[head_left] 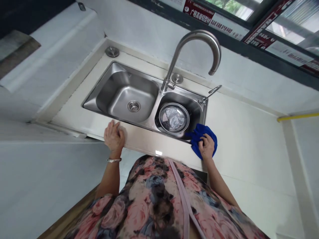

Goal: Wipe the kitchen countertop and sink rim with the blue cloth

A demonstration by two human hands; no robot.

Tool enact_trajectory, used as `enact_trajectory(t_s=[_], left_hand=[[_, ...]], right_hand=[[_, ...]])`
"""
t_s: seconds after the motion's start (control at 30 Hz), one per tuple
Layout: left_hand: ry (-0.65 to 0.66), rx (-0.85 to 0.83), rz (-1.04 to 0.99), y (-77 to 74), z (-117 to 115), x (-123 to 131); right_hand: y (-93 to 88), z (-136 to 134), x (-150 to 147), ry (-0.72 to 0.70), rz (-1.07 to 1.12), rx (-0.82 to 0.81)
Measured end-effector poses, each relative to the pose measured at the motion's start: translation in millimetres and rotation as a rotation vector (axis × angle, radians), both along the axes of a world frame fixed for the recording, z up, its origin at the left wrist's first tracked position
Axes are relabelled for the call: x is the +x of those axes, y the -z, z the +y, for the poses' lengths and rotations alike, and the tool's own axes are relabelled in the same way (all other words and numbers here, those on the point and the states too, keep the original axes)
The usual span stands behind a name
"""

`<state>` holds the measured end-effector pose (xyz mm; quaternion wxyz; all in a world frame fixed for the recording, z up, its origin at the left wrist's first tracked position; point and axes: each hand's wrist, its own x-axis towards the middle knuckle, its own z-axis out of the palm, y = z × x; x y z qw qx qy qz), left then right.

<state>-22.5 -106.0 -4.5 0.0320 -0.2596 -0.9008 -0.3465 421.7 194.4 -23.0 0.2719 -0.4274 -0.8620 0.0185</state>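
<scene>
My right hand is closed on a bunched blue cloth, which lies on the counter at the sink's front right corner. Part of the cloth laps over the rim of the right basin. On the front edge of the counter, left of the middle, rests my left hand, fingers stretched out and holding nothing. The stainless double sink lies in front of both hands. In its right basin sits a round metal strainer with something clear and wrinkled in it; the left basin shows its drain.
A tall curved faucet rises behind the sink, with a small slim tap at the right rear corner. The pale countertop stretches to the right. A yellow pipe runs along the right wall, and windows are above.
</scene>
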Motion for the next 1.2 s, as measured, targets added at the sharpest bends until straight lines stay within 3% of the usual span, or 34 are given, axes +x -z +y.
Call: enact_trajectory(t_s=[0.2,0.37,0.67,0.9,1.2], left_hand=[[0.106,0.05,-0.023,-4.1,-18,-31],[-0.08,0.126,0.033,3.1,-9,-43],[-0.063,0.123,0.058,7.9,-5,-36],[-0.046,0.113,0.033,8.0,-7,-34],[-0.077,0.091,0.011,2.2,-7,-29]], right_hand=[[-2.0,-49,5,-0.027,0.011,-0.044],[-11.4,-71,-22,-0.187,0.003,-0.189],[-23.6,-97,-114,-0.472,-0.021,-0.376],[-21.5,-95,-204,-0.658,-0.195,-0.496],[-33.9,-93,-302,-0.825,-0.404,-0.625]])
